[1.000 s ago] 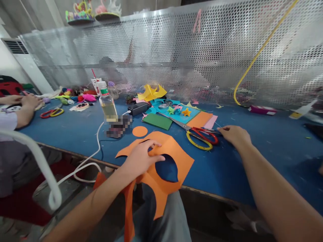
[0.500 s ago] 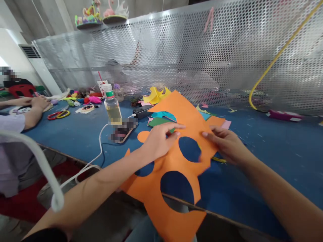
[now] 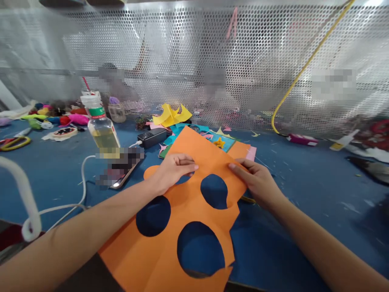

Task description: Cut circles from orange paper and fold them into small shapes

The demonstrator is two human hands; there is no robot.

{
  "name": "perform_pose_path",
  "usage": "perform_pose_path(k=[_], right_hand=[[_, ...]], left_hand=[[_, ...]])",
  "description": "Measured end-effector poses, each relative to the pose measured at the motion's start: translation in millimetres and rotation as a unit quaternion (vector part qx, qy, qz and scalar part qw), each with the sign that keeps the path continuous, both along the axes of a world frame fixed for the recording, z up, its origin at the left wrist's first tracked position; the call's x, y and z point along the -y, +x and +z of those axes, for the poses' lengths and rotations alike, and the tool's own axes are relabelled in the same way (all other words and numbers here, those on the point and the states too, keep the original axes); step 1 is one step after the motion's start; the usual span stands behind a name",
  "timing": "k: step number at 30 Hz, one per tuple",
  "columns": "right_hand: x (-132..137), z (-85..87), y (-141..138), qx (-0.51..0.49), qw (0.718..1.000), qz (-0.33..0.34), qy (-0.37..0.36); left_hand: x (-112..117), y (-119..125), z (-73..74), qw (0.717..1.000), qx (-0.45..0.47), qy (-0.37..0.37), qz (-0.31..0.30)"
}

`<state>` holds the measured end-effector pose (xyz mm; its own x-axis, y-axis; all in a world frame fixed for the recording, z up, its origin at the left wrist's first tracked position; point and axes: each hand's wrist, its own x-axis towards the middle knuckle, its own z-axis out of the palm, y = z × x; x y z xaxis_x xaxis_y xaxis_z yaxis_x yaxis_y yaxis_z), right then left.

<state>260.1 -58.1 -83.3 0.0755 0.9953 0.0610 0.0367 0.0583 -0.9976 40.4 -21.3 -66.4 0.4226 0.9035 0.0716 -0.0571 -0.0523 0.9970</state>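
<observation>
The orange paper sheet spreads between and below the left hand, pinching beside a hole, and the right hand, pinching its edge; likely light, floppy, tearable at narrow strips, best held by the uncut area between the grips.

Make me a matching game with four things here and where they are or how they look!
1. sheet
2. bottle
3. star
4. cord

A. lying on light-blue paper
B. yellow, running down in front of the screen
C. held by left hand and right hand
D. wearing a green band

Pairs: 1-C, 2-D, 3-A, 4-B
</observation>
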Motion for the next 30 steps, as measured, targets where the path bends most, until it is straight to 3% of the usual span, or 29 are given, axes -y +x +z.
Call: perform_pose_path(k=[11, 25, 30], right_hand=[[-1.0, 2.0, -1.9, 0.024, 0.999, -0.014, -0.046], [6.8, -5.7, -8.3, 0.066, 0.984, -0.039, -0.161], [7.7, -1.5, -14.7, 0.104, 0.979, -0.069, -0.161]], left_hand=[[-3.7, -6.7, -4.4, 0.997, 0.028, -0.058, 0.043], [-0.5, -15.6, -15.3, 0.999, -0.047, -0.009, -0.023], [-0.3, -19.2, -13.9, 0.992, -0.120, 0.023, 0.008]])
